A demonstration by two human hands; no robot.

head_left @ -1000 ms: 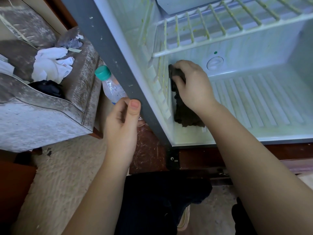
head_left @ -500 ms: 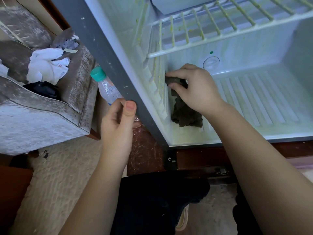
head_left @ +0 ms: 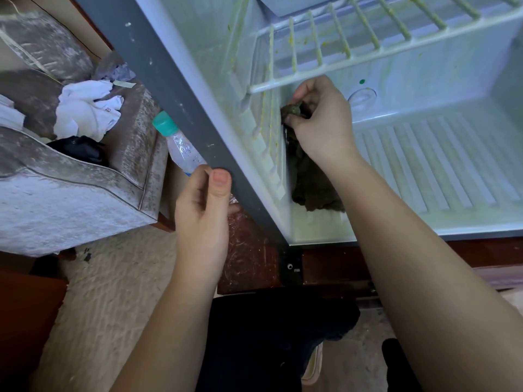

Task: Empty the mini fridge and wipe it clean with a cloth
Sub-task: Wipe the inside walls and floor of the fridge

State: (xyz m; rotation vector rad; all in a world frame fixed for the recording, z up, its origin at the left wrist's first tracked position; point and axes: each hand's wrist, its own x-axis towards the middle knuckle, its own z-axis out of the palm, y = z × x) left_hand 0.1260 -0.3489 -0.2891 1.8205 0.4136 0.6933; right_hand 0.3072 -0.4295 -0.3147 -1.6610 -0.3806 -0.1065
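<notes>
The mini fridge (head_left: 441,171) stands open, white inside, with yellowish stains on its ribbed left wall and wire shelf (head_left: 365,49). My right hand (head_left: 319,123) is inside, under the shelf, gripping a dark brown cloth (head_left: 314,188) against the left inner wall; the cloth hangs down to the fridge floor. My left hand (head_left: 202,216) holds the grey front edge of the fridge's left side (head_left: 158,72), thumb on the front face, fingers curled behind it.
A clear plastic bottle with a teal cap (head_left: 178,145) stands just left of the fridge, behind my left hand. Further left is a worn grey armchair (head_left: 73,193) with white and dark clothes (head_left: 85,111) on it. Dark cloth lies on the floor below.
My right hand has slid the cloth upward along the left inner wall, closer to the shelf's front bar. My left hand keeps its hold on the grey edge.
</notes>
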